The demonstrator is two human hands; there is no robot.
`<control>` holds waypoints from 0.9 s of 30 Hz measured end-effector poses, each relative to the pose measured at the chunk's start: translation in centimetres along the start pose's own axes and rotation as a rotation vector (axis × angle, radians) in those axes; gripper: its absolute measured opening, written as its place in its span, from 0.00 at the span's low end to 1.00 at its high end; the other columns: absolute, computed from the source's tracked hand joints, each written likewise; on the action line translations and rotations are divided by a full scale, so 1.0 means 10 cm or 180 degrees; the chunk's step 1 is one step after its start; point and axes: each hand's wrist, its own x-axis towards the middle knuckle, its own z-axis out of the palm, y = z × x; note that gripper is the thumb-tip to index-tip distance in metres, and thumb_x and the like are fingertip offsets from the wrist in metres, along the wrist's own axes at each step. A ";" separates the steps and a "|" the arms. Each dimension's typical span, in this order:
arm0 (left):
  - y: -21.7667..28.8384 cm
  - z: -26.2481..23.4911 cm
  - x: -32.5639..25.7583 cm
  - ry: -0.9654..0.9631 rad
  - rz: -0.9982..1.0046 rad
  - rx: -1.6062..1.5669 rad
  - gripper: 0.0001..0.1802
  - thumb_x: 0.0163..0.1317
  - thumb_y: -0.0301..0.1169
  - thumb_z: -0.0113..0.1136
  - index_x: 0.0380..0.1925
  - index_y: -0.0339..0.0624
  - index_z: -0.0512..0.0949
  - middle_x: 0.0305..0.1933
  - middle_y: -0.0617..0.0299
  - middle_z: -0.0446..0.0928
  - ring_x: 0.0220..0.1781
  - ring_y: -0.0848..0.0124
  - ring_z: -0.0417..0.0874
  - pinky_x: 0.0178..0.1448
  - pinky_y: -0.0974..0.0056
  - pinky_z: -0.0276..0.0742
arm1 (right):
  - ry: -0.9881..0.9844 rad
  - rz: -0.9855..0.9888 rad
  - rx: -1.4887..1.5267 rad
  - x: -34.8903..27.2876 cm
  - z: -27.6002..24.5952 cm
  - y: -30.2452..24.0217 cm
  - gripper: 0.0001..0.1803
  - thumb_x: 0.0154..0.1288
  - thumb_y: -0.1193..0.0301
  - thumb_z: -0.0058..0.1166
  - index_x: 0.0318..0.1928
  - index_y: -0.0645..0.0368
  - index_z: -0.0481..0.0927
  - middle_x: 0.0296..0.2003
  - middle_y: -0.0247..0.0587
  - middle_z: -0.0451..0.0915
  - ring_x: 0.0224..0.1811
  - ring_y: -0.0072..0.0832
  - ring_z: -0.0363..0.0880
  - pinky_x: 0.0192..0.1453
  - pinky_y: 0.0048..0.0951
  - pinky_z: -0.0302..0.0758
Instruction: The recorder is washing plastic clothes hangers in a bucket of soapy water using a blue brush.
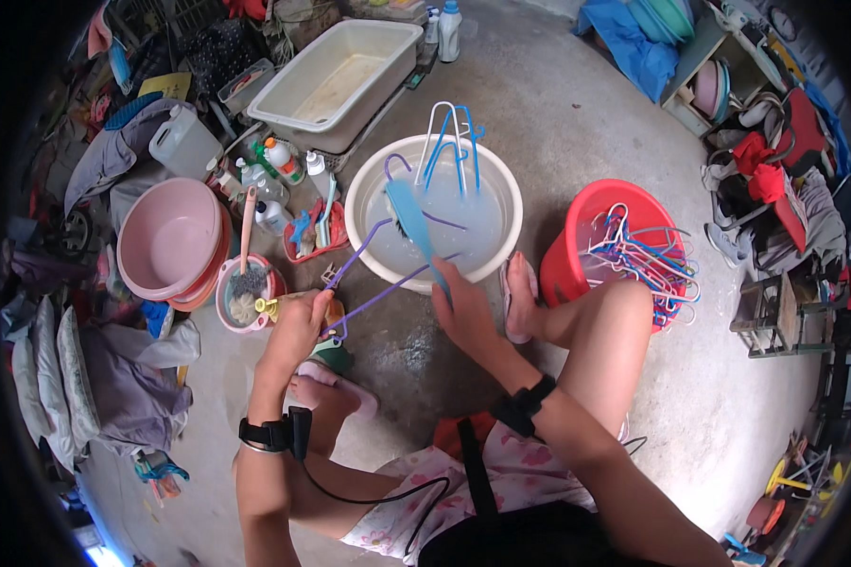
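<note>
My left hand (pixel 300 329) is closed round one end of a purple clothes hanger (pixel 359 249), which reaches out over the near left rim of a cream basin (pixel 355 210). In my right hand (pixel 465 310) is the handle of a blue scrubbing brush (pixel 409 215). Its bristled head is above the basin, close to the hanger; whether they touch I cannot tell. Cloudy water (pixel 482 227) fills the basin. White (pixel 432 132) and blue hangers (pixel 477 163) stand partly in it at the far side, and a purple hook (pixel 399 159) shows at the far left.
To the right stands a red bucket (pixel 560 248) heaped with hangers (pixel 624 248). Pink basins (pixel 142 231), a small pail with brushes (pixel 229 291), a red basket (pixel 296 253) and several bottles (pixel 282 159) crowd the left. A large white tub (pixel 284 99) lies beyond.
</note>
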 end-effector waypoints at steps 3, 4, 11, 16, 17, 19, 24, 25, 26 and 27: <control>0.07 -0.03 0.00 -0.0192 0.0010 0.0048 0.20 0.67 0.37 0.48 0.23 0.29 0.72 0.17 0.45 0.70 0.20 0.55 0.70 0.29 0.57 0.67 | 0.0088 0.0000 -0.0203 0.35 0.03 -0.02 0.18 0.64 0.72 0.45 0.55 0.57 0.67 0.26 0.58 0.76 0.32 0.54 0.76 0.36 0.49 0.71; 0.06 -0.02 0.00 -0.0222 -0.0030 -0.0002 0.20 0.67 0.37 0.48 0.23 0.29 0.72 0.17 0.45 0.70 0.20 0.54 0.70 0.30 0.57 0.67 | 0.0090 0.0009 -0.0213 0.42 0.00 -0.02 0.18 0.64 0.72 0.45 0.55 0.57 0.67 0.26 0.58 0.76 0.32 0.54 0.76 0.36 0.49 0.71; -0.03 0.01 0.02 -0.0039 0.0185 0.0316 0.21 0.69 0.38 0.46 0.24 0.30 0.72 0.16 0.49 0.71 0.19 0.60 0.71 0.28 0.59 0.68 | -0.0316 0.1121 0.0287 -0.17 -0.03 -0.08 0.17 0.65 0.71 0.47 0.54 0.57 0.67 0.33 0.59 0.77 0.34 0.54 0.77 0.36 0.44 0.72; 0.03 0.01 -0.01 -0.0085 0.0261 0.0229 0.21 0.69 0.37 0.45 0.23 0.31 0.72 0.16 0.52 0.71 0.18 0.63 0.73 0.27 0.61 0.69 | -0.0106 0.1423 0.0547 -0.39 -0.03 -0.07 0.17 0.64 0.72 0.47 0.54 0.56 0.69 0.33 0.59 0.77 0.34 0.54 0.77 0.37 0.42 0.73; 0.15 -0.02 -0.01 -0.0297 -0.0207 -0.0119 0.20 0.70 0.36 0.44 0.25 0.31 0.73 0.18 0.54 0.73 0.19 0.66 0.73 0.26 0.63 0.69 | -0.0098 0.1345 0.0504 -0.34 -0.03 -0.05 0.17 0.64 0.72 0.48 0.54 0.56 0.69 0.32 0.59 0.77 0.34 0.53 0.78 0.36 0.42 0.73; 0.21 0.01 0.00 -0.0508 -0.0656 -0.0476 0.20 0.70 0.36 0.43 0.26 0.31 0.74 0.20 0.56 0.75 0.19 0.70 0.74 0.26 0.66 0.70 | -0.0077 0.1258 0.0446 -0.31 -0.06 -0.01 0.17 0.64 0.72 0.48 0.54 0.56 0.69 0.32 0.58 0.77 0.34 0.53 0.78 0.35 0.42 0.73; 0.03 0.14 0.01 -0.0806 -0.0655 -0.1538 0.15 0.71 0.34 0.41 0.43 0.34 0.72 0.37 0.58 0.77 0.32 0.72 0.81 0.31 0.71 0.76 | -0.0152 0.1259 0.0440 -0.52 0.02 -0.03 0.17 0.65 0.71 0.48 0.54 0.55 0.67 0.26 0.57 0.76 0.30 0.52 0.78 0.33 0.41 0.72; 0.00 0.17 0.00 -0.0763 -0.0778 -0.2047 0.13 0.71 0.33 0.41 0.46 0.36 0.70 0.43 0.58 0.77 0.39 0.72 0.81 0.37 0.70 0.77 | -0.0154 0.1258 0.0448 -0.57 0.04 -0.05 0.17 0.65 0.71 0.48 0.54 0.55 0.67 0.26 0.57 0.76 0.30 0.52 0.78 0.33 0.41 0.72; 0.04 0.16 0.01 -0.0773 -0.0777 -0.2047 0.13 0.71 0.33 0.41 0.46 0.36 0.70 0.43 0.58 0.77 0.39 0.72 0.81 0.37 0.70 0.77 | -0.0262 0.1432 0.0567 -0.61 0.05 -0.09 0.17 0.65 0.71 0.48 0.54 0.55 0.67 0.25 0.56 0.76 0.29 0.51 0.78 0.32 0.41 0.72; 0.10 0.11 0.01 -0.1083 -0.0897 -0.2392 0.12 0.70 0.31 0.42 0.47 0.37 0.69 0.49 0.57 0.75 0.47 0.69 0.79 0.44 0.68 0.77 | -0.0370 0.1605 0.0686 -0.62 0.06 -0.11 0.16 0.65 0.70 0.47 0.54 0.54 0.66 0.23 0.55 0.75 0.28 0.50 0.78 0.31 0.40 0.71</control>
